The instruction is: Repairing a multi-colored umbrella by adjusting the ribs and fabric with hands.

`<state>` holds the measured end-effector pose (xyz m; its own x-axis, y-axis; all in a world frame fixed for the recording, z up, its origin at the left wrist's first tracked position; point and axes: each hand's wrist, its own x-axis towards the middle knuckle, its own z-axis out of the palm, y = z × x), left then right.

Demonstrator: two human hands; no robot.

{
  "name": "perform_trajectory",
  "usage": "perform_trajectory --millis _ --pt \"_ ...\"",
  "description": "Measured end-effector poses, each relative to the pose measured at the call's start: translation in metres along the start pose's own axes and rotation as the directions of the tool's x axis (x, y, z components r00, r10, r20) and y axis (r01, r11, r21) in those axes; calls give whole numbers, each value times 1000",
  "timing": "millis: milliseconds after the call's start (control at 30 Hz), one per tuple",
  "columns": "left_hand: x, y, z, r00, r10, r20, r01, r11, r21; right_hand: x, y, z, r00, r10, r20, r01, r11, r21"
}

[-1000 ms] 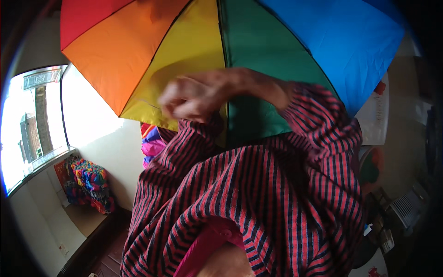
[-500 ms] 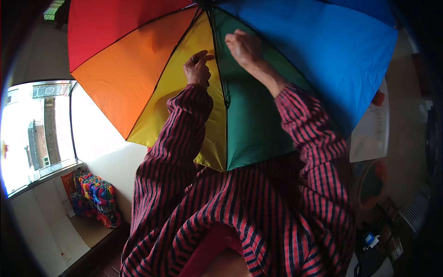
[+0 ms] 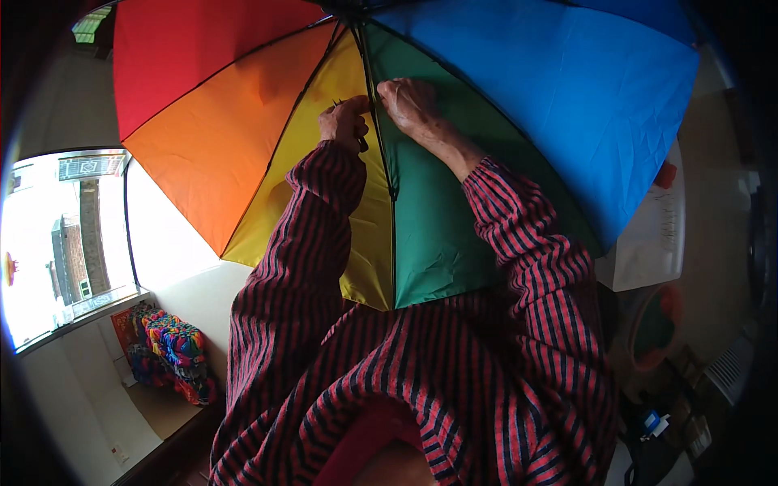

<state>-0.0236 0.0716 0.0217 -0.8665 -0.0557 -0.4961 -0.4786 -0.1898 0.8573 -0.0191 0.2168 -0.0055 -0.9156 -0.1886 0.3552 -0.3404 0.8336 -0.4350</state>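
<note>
Left hand (image 3: 344, 121): raised overhead, fingers curled tight on a dark rib (image 3: 378, 138) of the open umbrella (image 3: 454, 121), at the seam between the yellow and green panels; a small dark tip shows above the knuckles, what it is cannot be told.

Right hand (image 3: 412, 104): raised just beside the left, fingers bent and pinching the same rib from the green side. Hands nearly touching.

Umbrella: open, held up close in front of the person, seen from its underside, filling the upper half of the view. Panels in order from left: red, orange, yellow, green, blue. Dark ribs run to a hub at the top edge.

Sleeves (image 3: 519, 235): red with dark stripes, both arms reaching up from the lower edge.

Window (image 3: 65, 243): far left, bright, with a building outside.

Cloth bundle (image 3: 174, 348): many-coloured, on the floor below the window, by the pale wall.

Pale appliance (image 3: 652, 235): right, partly behind the blue panel.

Round basin (image 3: 656, 328): below the appliance, lower right.
</note>
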Motion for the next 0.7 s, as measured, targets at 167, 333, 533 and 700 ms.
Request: perform_trajectory --millis 167,333,533,700 --pt "9 2 1 999 -50 -18 51 997 52 14 8 -8 994 -70 83 70 998 -3" --pt "14 -6 6 993 -66 -100 74 994 74 26 13 -9 961 -264 79 264 964 19" --pt "15 -17 20 989 24 -146 -16 998 58 8 10 -2 983 -157 -95 158 987 11" --pt "9 -20 16 962 33 -271 -63 993 -103 10 -3 -6 982 -52 -181 70 993 94"
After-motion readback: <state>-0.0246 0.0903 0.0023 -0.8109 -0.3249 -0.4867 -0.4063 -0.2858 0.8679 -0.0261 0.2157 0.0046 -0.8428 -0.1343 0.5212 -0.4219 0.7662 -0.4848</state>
